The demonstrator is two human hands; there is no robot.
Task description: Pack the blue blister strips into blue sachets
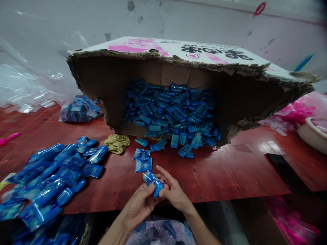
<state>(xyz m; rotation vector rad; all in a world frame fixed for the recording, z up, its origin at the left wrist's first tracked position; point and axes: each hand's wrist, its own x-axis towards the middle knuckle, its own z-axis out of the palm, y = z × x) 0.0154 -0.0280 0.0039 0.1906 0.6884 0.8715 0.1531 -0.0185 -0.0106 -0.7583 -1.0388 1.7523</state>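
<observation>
Both hands meet near the front edge of a red table (230,173). My left hand (139,204) and my right hand (173,192) together hold one small blue item in a clear wrapper (154,182). Just beyond them lie two flat blue packets (143,160) on the table. A torn cardboard box (178,64) lies on its side behind, and several loose blue pieces (173,112) spill out of its open mouth toward me.
A heap of wrapped blue packets (51,177) covers the left of the table. A yellow-green cloth (117,143) lies near the box. A clear bag of blue items (80,109) sits at left rear, pink items (296,112) and a bowl (313,134) at right, a black flat object (287,173) near the edge.
</observation>
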